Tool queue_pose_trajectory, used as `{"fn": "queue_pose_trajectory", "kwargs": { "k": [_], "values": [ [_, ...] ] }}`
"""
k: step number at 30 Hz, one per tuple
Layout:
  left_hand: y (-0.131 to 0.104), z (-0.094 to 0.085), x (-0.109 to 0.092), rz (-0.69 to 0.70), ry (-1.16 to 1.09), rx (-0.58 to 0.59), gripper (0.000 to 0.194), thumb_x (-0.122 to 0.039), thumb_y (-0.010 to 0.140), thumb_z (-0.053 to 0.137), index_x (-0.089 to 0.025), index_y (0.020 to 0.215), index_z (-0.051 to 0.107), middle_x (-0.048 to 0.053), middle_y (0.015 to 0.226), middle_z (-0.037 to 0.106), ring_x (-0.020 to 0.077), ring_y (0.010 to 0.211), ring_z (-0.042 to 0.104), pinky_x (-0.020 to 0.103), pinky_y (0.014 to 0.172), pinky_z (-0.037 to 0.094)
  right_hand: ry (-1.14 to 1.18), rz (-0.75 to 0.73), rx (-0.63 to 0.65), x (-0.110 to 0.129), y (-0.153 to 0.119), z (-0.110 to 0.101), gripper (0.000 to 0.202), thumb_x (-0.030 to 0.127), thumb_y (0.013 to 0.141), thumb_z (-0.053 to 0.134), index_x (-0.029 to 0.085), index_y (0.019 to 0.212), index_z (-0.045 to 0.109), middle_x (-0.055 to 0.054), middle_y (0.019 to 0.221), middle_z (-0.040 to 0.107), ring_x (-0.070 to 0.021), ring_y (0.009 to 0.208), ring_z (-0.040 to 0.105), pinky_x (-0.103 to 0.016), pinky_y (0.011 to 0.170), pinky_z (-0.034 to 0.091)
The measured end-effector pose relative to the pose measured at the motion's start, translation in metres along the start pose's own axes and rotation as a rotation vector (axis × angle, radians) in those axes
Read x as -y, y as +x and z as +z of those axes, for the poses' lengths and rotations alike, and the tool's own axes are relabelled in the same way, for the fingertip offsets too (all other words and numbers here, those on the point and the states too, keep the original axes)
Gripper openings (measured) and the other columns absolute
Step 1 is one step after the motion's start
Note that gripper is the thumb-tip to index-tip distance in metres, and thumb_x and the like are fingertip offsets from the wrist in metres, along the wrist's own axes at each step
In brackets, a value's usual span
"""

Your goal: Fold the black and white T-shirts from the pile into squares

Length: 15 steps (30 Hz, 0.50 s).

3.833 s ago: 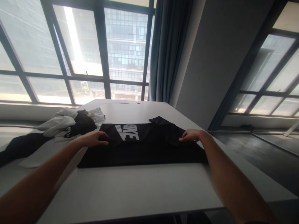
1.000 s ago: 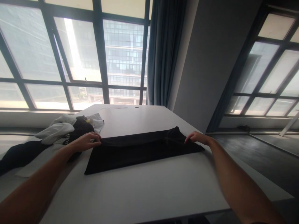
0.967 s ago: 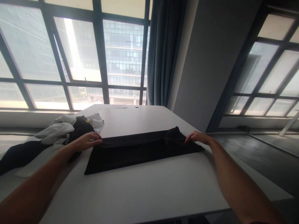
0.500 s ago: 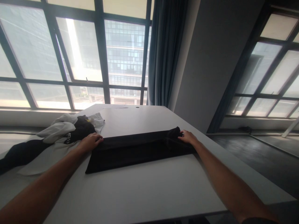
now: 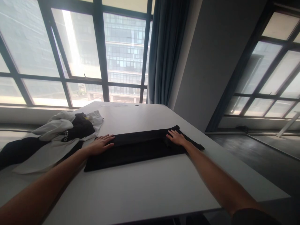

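A black garment, folded into a long band, lies on a white table, with bare tabletop along its near and far sides. The left hand lies over the garment's left end, and the right hand lies toward its right end, near the far edge. Both hands are flat with the fingers spread; neither pinches or grips the cloth. How firmly they press cannot be told.

A crumpled pile of clothes, white and black, sits to the left of the garment; the left forearm hides whether the two touch. A blue-grey curtain hangs well beyond the garment's far side.

The garment looks light, soft and limp, nothing fragile, and likely to slide easily over the smooth tabletop. A slightly paler strip along its far side suggests a turned-over layer; how many layers lie there is too dark to count. Those layers would probably shift against each other if only the top one were pulled. The surest hold is likely at both ends of its far edge, thumb beneath and fingers above, taking all the layers together. The uneven right end, tapering to a point, seems likeliest to flop loose or crease.
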State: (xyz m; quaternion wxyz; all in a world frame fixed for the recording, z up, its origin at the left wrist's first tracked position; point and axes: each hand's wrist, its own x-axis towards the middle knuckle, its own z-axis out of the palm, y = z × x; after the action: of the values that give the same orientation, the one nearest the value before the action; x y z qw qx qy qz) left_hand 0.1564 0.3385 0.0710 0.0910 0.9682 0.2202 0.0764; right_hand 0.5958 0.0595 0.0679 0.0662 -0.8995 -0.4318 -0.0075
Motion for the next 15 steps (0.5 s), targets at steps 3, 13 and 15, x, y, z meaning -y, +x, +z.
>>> {"fn": "queue_pose_trajectory", "kwargs": {
  "k": [3,13,15],
  "values": [
    [0.000,0.003,0.003,-0.041,-0.001,0.053,0.067,-0.062,0.093,0.038,-0.029,0.151,0.044,0.007,0.161,0.033,0.0295,0.150,0.026,0.049,0.119,0.022,0.017,0.119,0.075,-0.010,0.008,0.006,0.077,0.070,0.096,0.025,0.024,0.158,0.030,-0.008,0.166,0.019,-0.0291,0.153,0.014,-0.058,0.120,0.014],
    [0.003,0.004,-0.007,-0.075,0.017,0.083,0.072,-0.066,0.093,0.034,-0.028,0.154,0.038,0.006,0.163,0.027,0.0309,0.152,0.020,0.049,0.119,0.020,-0.064,0.224,-0.038,-0.016,0.005,-0.009,0.074,0.061,0.099,0.026,0.014,0.156,0.031,-0.017,0.162,0.028,-0.0329,0.149,0.024,-0.061,0.116,0.017],
    [0.003,0.003,-0.011,-0.103,0.047,0.116,0.075,-0.066,0.093,0.030,-0.025,0.156,0.033,0.006,0.164,0.023,0.0302,0.153,0.016,0.049,0.120,0.017,-0.153,0.189,-0.204,-0.002,-0.004,-0.017,0.063,0.049,0.101,0.028,0.011,0.151,0.039,-0.021,0.155,0.040,-0.0329,0.145,0.032,-0.058,0.116,0.017]
  ]
}}
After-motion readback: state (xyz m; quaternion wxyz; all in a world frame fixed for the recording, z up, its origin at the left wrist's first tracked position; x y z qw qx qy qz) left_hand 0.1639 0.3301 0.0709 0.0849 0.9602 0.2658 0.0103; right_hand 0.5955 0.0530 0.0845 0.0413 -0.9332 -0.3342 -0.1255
